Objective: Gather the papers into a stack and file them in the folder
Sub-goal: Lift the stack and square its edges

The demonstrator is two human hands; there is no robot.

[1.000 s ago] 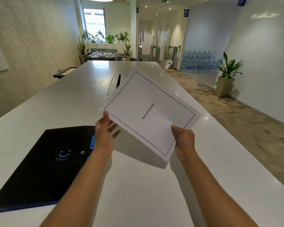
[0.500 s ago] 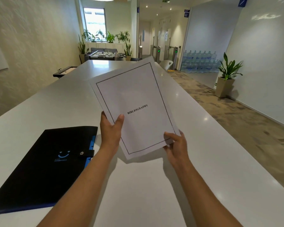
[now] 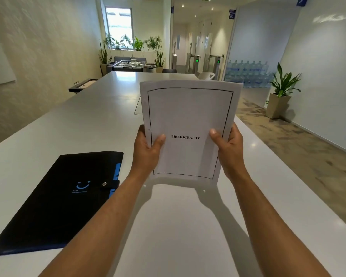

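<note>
White paper: the papers [image 3: 188, 116] stand upright as one stack, top sheet facing the wearer, with a ruled border and the printed word BIBLIOGRAPHY.
Stack position: in the air above the desk [image 3: 178, 226], its bottom edge low and close to the surface; whether it touches is not clear.
Left hand: the left hand [image 3: 147, 152] is clamped on the stack's left edge, thumb across the front, fingers hidden behind.
Right hand: the right hand [image 3: 228, 148] is closed on the right edge the same way, thumb on the front near the printed word.
Why held so: a grip on both long sides with the sheets vertical looks like the posture for squaring a stack, letting loose pages drop level along the lower edge. The top corners curl slightly back, so the sheets are limp and need support from both sides.
Folder: the black folder [image 3: 64, 196] lies flat on the desk to the left of the left forearm, well clear of the papers. Its snap tab [image 3: 108, 184] appears fastened and blue shows along its right edge.
Why there: it sits within reach of the left hand, but shut, so it cannot receive anything yet.
Progress: gathering seems done; filing is not begun.
Next need: likely one hand must let go to undo the snap while the other keeps the limp stack from fanning.
</note>
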